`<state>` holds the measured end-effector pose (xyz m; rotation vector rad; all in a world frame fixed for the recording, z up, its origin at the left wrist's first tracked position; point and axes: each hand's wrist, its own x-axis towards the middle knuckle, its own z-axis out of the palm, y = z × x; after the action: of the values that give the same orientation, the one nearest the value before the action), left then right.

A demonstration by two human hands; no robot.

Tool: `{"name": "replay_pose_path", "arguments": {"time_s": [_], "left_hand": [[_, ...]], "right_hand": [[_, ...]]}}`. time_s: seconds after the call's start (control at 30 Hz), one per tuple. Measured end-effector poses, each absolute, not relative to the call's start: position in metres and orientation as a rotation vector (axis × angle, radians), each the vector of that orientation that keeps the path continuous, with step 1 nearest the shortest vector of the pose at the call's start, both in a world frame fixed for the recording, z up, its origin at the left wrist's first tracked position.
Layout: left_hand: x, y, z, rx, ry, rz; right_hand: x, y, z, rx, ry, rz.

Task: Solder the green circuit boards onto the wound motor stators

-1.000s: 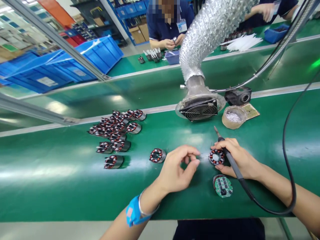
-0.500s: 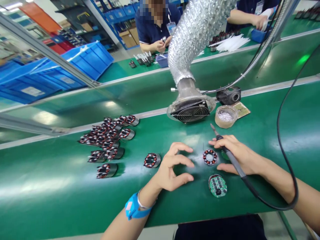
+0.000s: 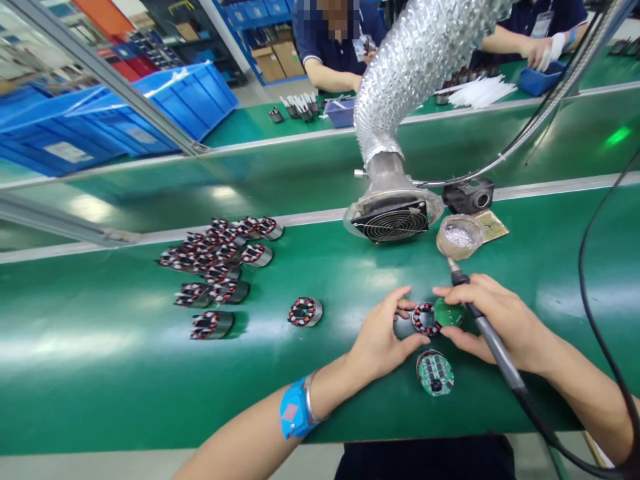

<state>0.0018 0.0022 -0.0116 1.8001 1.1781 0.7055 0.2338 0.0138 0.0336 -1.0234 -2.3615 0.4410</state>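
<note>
My left hand [image 3: 383, 331] has its thumb and fingers closed around the edge of a ring-shaped motor stator [image 3: 417, 325] with red-and-black windings. My right hand [image 3: 493, 320] holds a soldering iron [image 3: 493, 343], its tip pointing up and away near a tub of solder wool. The right thumb and index finger also sit at the edges of a round green circuit board [image 3: 447, 312], which lies against the stator's right side. Just below, another round circuit board [image 3: 435, 373] lies with its black components facing up.
A fume-extractor hood [image 3: 395, 217] hangs above the bench. Behind my right hand are the tub [image 3: 460, 238] and a dark iron stand [image 3: 470, 195]. One wound stator [image 3: 305, 312] stands alone; several more [image 3: 215, 267] cluster left. Two people work across the partition.
My left hand has moved right and closed on the stator. The right hand has brought the green board against the stator, and the iron has shifted right with it.
</note>
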Motion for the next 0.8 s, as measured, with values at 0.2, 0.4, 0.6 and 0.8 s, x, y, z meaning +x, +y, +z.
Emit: {"name": "replay_pose_path", "arguments": {"time_s": [0.2, 0.4, 0.6, 0.8], "left_hand": [[-0.016, 0.009, -0.008, 1.789, 0.97, 0.675], [-0.015, 0.028, -0.006, 1.406, 0.874, 0.749], [-0.007, 0.021, 0.006, 1.699, 0.927, 0.742], [-0.001, 0.004, 0.003, 1.87, 0.938, 0.79]], "right_hand": [[0.206, 0.021, 0.053, -0.972, -2.645, 0.502], [0.21, 0.022, 0.052, -0.925, -2.597, 0.665], [0.218, 0.023, 0.051, -0.896, -2.604, 0.694], [0.22, 0.024, 0.049, -0.81, -2.575, 0.718]]}}
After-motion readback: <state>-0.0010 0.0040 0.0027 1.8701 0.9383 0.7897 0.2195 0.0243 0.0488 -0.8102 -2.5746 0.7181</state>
